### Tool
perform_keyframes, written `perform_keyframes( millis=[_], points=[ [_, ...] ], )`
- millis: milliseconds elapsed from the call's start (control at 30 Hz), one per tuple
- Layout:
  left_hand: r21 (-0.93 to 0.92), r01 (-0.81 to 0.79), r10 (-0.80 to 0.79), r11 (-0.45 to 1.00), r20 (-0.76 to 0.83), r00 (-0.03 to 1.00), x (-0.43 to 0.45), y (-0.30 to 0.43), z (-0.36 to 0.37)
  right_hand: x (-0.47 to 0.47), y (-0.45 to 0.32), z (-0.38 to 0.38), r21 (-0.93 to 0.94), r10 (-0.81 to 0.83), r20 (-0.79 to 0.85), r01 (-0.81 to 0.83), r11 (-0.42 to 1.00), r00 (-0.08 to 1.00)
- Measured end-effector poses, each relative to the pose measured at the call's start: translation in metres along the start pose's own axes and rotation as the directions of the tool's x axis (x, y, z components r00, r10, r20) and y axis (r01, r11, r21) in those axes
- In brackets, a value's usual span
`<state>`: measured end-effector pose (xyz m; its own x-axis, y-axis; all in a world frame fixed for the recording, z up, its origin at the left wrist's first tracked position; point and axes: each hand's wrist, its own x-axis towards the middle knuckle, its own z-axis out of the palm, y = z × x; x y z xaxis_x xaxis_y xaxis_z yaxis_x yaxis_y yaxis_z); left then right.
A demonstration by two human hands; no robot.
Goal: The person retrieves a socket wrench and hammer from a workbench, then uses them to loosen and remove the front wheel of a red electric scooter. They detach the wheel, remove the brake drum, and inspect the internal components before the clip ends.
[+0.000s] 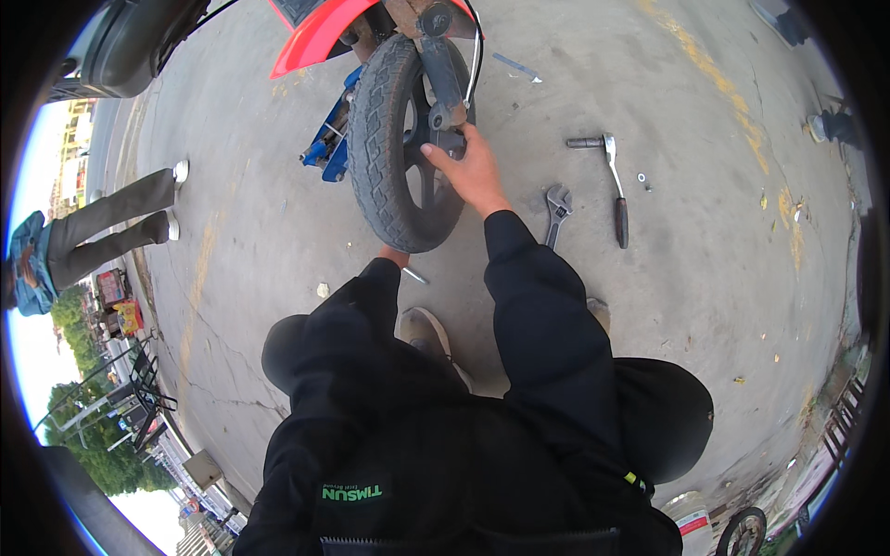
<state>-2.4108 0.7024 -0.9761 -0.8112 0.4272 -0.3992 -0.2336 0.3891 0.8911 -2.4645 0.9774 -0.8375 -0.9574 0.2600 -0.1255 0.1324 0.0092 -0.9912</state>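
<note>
A black front wheel tyre with a dark spoked rim stands before me, under a red fender. My right hand is at the wheel's right side. Its thumb lies over the rim's opening, and the fingers reach to the lower end of the fork leg, where their tips are hidden. Under the tyre's near edge only the wrist part of my left hand shows; the tyre covers its fingers. Close to that wrist is a metal rod. Behind the wheel sits a blue jack.
To the right lie an adjustable wrench, a ratchet with a socket, a washer and a small nut. A grey strip lies farther back. A person stands at left. Another person's shoe shows at right.
</note>
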Motion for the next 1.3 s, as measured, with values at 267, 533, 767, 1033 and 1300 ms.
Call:
perform_keyframes(
  millis=[267, 533, 767, 1033, 1300],
  points=[
    [0.705, 0.109, -0.334, 0.700, 0.189, 0.924, -0.026, 0.033, 0.101, 0.005, 0.002, -0.007, -0.084, 0.091, 0.001, -0.091, 0.992, 0.996],
    [0.649, 0.386, -0.613, 0.656, 0.159, 0.774, -0.010, 0.120, -0.002, 0.016, 0.010, -0.012, -0.162, 0.047, 0.062, -0.036, 0.986, 0.997],
    [0.174, -0.037, 0.070, 0.984, -0.183, 0.981, 0.011, 0.318, -0.099, -0.031, 0.043, -0.021, 0.144, 0.031, -0.211, -0.001, 0.990, 0.977],
    [0.526, -0.214, 0.420, 0.823, -0.310, 0.853, 0.022, 0.327, -0.039, -0.190, 0.131, -0.014, -0.776, 0.210, 0.185, 0.012, 0.630, 0.960],
    [0.621, -0.216, 0.492, 0.753, -0.314, 0.812, 0.026, 0.317, -0.051, -0.173, 0.133, -0.022, -0.877, 0.014, 0.247, 0.217, 0.429, 0.969]
  ],
)
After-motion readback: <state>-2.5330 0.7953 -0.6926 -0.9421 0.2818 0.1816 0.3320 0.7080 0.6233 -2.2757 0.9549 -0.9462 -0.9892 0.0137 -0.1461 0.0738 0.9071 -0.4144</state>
